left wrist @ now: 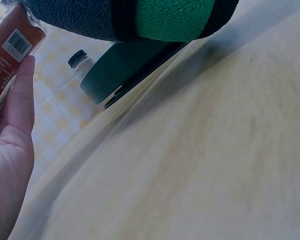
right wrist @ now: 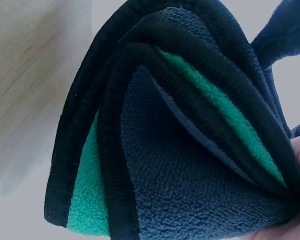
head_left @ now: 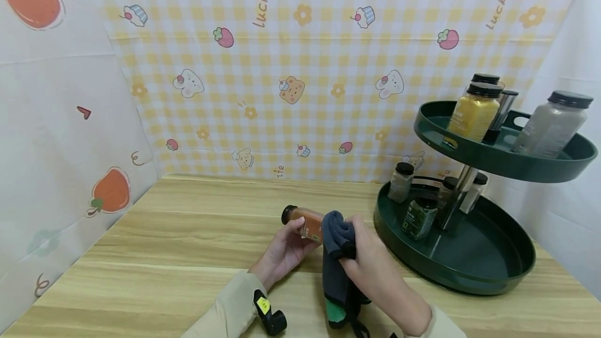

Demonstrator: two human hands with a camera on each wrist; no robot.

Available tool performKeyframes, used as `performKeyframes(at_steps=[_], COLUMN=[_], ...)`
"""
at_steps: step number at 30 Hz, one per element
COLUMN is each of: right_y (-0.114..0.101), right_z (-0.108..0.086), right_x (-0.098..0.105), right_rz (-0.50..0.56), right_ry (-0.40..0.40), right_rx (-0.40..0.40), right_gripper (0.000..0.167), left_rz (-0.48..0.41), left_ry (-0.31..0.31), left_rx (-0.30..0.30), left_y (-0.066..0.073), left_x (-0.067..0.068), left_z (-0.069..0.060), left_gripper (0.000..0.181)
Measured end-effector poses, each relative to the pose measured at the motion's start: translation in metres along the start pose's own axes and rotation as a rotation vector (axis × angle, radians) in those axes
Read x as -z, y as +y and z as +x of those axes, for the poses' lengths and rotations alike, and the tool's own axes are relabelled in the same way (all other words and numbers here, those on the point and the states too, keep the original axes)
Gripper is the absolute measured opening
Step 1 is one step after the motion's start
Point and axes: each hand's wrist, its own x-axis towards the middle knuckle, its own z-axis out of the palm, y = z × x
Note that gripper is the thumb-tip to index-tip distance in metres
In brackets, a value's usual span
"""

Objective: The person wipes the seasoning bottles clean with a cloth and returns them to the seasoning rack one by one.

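My left hand grips a spice jar with a black lid and orange-red contents, tilted on its side above the table. A barcode label on the jar faces the left wrist camera. With my right hand I hold a folded dark grey cloth with black edging and a green underside. The cloth touches or covers the jar's base end, which is hidden. In the right wrist view the cloth's folded layers fill most of the picture, with only part of the hand at the right edge.
To the right stands a two-tier dark green rack. Its upper tray carries a yellow jar, a pale jar and others. Several small jars, one with green flakes, sit on the lower tray. A patterned cloth backdrop hangs behind.
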Motion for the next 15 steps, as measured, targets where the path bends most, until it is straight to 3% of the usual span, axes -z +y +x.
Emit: performKeyframes(at_steps=[6, 15], right_y=[0.013, 0.025], right_z=[0.004, 0.010], right_x=[-0.003, -0.002], right_rz=[-0.019, -0.021], right_ry=[0.056, 0.009], right_rx=[0.000, -0.093], right_gripper=[0.041, 0.037], left_rz=[0.006, 0.016], left_ry=[0.003, 0.002], left_rx=[0.008, 0.023], left_y=[0.000, 0.001], left_x=[-0.001, 0.000], left_z=[0.000, 0.000], left_gripper=[0.037, 0.040])
